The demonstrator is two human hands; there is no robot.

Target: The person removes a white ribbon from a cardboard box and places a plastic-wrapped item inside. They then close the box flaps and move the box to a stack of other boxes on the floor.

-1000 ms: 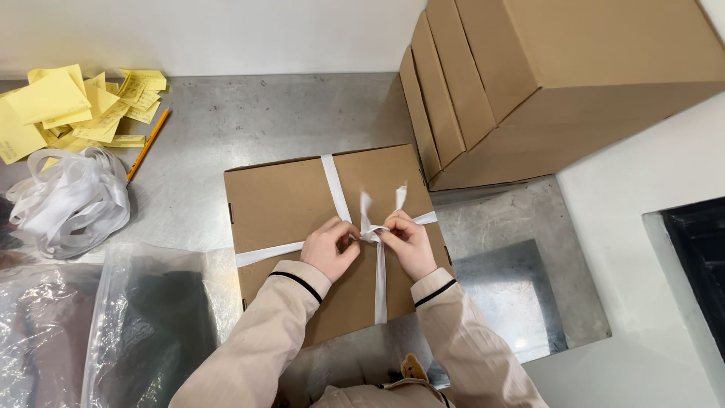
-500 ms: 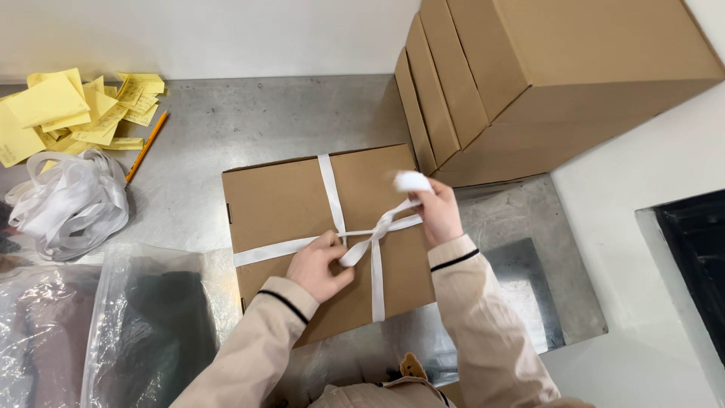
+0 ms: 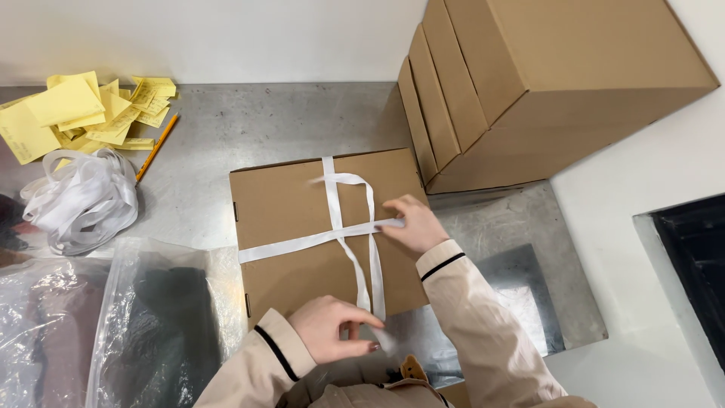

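- Two hands at work over one flat cardboard box, which I log as lying near the middle of the grey counter, close to its front edge.
- White ribbon crosses the box lid both ways, with a loose loop toward the box's far right corner.
- Left hand sits at the box's front edge, thumb and forefinger pressed together on the ribbon's lower tail.
- Right hand rests at the box's right edge, fingertips pinching the ribbon end that runs across the lid.
- Both sleeves are beige with a dark stripe at the cuff.
- Stack of larger cardboard boxes stands at the counter's far right corner, just beside the tied box.
- Yellow paper slips lie scattered at the far left corner, an orange pencil beside them.
- Loose bundle of white ribbon lies by the left edge.
- Clear plastic bags holding dark contents occupy the front left corner, touching the box's left side.
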